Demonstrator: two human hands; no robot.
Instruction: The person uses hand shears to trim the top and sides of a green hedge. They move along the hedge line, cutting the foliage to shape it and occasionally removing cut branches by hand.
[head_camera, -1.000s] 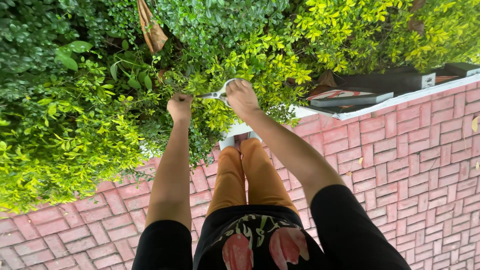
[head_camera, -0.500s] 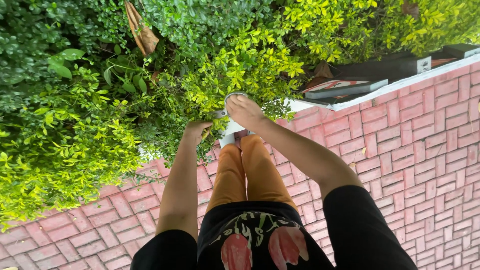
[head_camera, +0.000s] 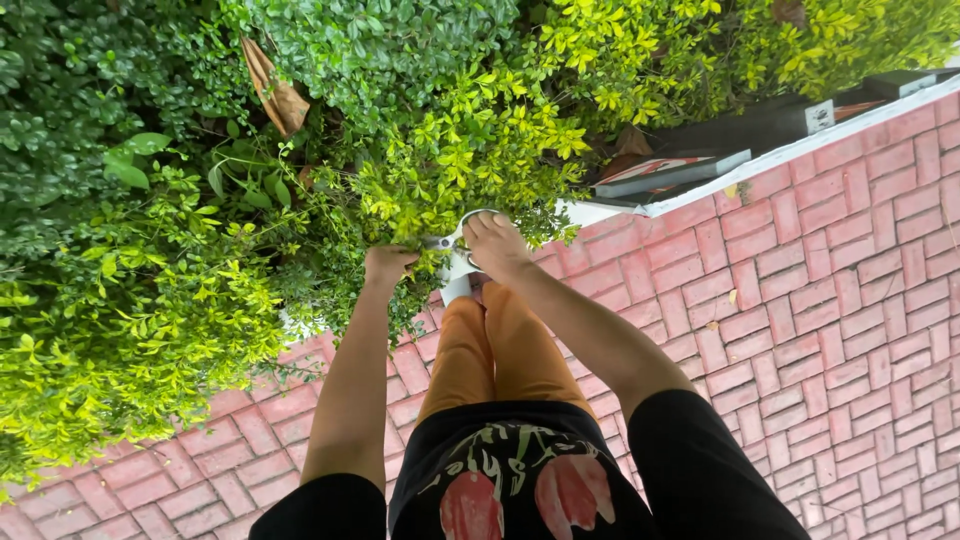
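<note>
My right hand (head_camera: 495, 245) grips a pair of white-handled scissors (head_camera: 453, 240) at the edge of a yellow-green leafy shrub (head_camera: 470, 150). The blades point left toward my left hand (head_camera: 387, 264), which is closed around a small sprig of the shrub's foliage. Both hands sit low on the bush, just above my orange trousers (head_camera: 490, 350). The scissor blades are mostly hidden among the leaves.
Dense green bushes (head_camera: 130, 220) fill the left and top. A dry brown leaf (head_camera: 272, 90) hangs in them. Red brick paving (head_camera: 820, 300) lies to the right and below. Dark flat boards (head_camera: 690, 165) rest along a white kerb (head_camera: 800, 150).
Both hands have moved down from higher in the shrub to its lower edge. The left hand dropped first and now holds a sprig close to the scissors.
</note>
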